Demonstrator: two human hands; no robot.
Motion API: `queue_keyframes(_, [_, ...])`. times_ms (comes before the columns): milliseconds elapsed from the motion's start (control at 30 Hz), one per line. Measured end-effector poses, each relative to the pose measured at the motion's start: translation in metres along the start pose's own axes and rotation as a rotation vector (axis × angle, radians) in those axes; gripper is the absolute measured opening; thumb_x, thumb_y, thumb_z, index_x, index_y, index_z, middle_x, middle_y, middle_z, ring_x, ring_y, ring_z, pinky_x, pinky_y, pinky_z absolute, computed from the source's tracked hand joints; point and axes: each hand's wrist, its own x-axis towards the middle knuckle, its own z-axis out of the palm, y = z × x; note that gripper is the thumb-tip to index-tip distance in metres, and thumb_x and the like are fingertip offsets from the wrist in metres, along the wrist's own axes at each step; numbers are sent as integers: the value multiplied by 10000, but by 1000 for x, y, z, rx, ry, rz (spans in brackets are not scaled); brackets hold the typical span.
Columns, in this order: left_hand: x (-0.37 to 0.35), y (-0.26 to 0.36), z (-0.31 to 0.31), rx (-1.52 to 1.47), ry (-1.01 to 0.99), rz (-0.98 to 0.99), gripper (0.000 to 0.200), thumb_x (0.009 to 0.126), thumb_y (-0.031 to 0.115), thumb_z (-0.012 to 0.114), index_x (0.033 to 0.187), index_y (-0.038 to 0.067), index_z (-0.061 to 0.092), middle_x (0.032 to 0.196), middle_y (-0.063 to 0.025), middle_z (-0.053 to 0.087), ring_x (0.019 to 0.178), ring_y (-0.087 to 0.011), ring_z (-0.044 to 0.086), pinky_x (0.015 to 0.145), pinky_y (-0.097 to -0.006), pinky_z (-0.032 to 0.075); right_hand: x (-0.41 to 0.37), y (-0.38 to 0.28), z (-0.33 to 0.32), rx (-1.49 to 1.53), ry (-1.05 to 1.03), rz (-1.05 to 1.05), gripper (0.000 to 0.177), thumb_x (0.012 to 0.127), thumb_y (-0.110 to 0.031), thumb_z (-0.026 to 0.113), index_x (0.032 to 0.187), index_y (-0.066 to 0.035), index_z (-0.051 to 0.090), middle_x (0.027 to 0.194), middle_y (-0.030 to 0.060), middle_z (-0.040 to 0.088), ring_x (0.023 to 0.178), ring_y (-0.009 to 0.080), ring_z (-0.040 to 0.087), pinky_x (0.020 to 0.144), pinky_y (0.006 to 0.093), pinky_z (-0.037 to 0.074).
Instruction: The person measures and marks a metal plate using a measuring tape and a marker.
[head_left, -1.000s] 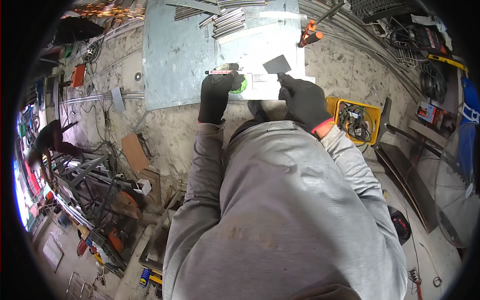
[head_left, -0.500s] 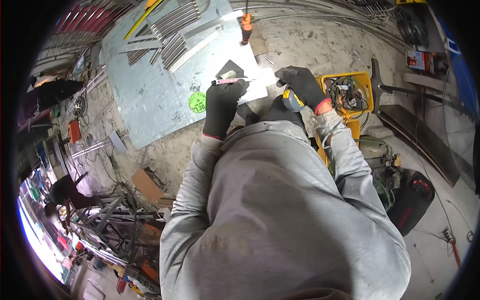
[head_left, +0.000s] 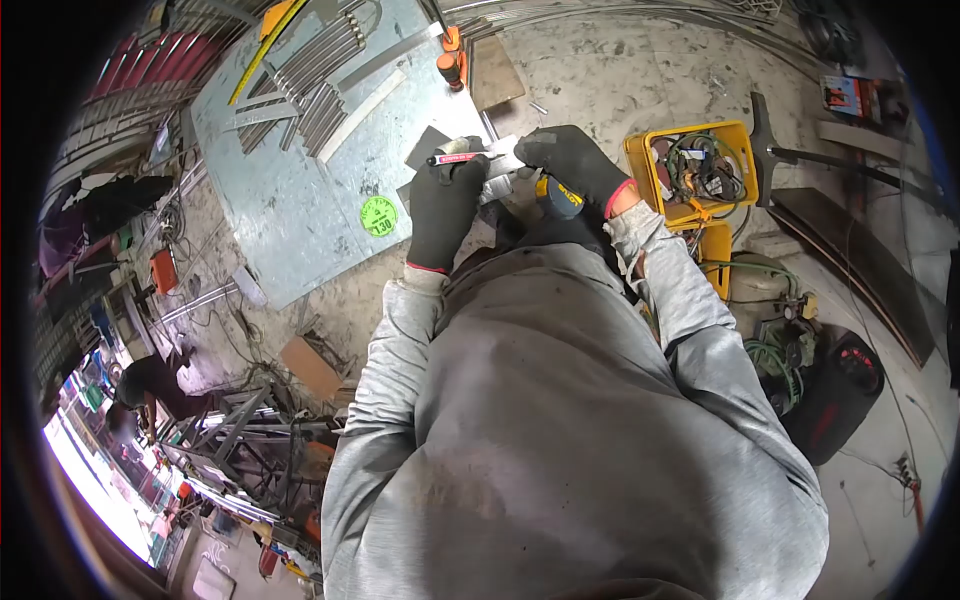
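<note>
Yellow bin [head_left: 678,214] stands near right grip [head_left: 578,165], pinching metal piece [head_left: 503,160]; left grip [head_left: 446,202] pinches marker [head_left: 452,158].

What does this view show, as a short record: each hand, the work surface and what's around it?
Left hand: gloved, holding a marker
Right hand: gloved, at a pale flat piece; exact grip unclear
Work surface: blue-grey sheet
On it: metal bars, round green sticker
At its edge: orange-handled tool
Right side: yellow bin, cables inside
</note>
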Motion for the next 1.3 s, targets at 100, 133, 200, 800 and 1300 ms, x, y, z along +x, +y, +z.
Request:
queue_keyframes(100, [-3, 10, 2, -176, 1, -191, 355, 961, 265, 661, 1176, -3, 751, 964, -165, 773, 864, -237, 744, 793, -356, 564, 5, 5, 0, 20, -13, 11, 298, 1000, -203, 722, 1125, 64, 761, 973, 104, 791, 857, 178, 752, 788, 317, 578])
queue_keyframes(133, [-4, 10, 2, -174, 0, -197, 355, 961, 265, 661, 1176, -3, 751, 964, -165, 773, 864, -237, 744, 793, -356, 564, 5, 6, 0, 23, -15, 16, 298, 1000, -203, 722, 1125, 64, 761, 973, 104, 791, 857, 178, 752, 788, 317, 578])
queue_keyframes(200, [-4, 12, 2, -148, 6, -191, 372, 962, 259, 648, 1200, -9, 749, 963, -152, 778, 871, -227, 746, 795, -350, 566, 4, 6, 0, 28, -15, -29, 273, 997, -195, 724, 1104, 53, 764, 948, 91, 790, 827, 169, 741, 764, 312, 573])
queue_keyframes(800, [-3, 3, 2, 182, -8, 131, 183, 885, 136, 665, 1022, 62, 762, 1058, -154, 760, 956, -344, 736, 805, -435, 580, 2, -6, 3, -78, 0, 21, 236, 1018, -136, 693, 1130, 63, 750, 1005, 108, 797, 859, 191, 759, 784, 310, 579])
queue_keyframes(1300, [-3, 2, 3, 236, -6, 167, 160, 837, 96, 670, 974, 74, 750, 1081, -140, 766, 971, -358, 724, 805, -454, 586, 2, -9, 4, -66, 5, 47, 218, 1014, -122, 697, 1112, 65, 752, 1013, 109, 799, 860, 195, 766, 783, 312, 590])
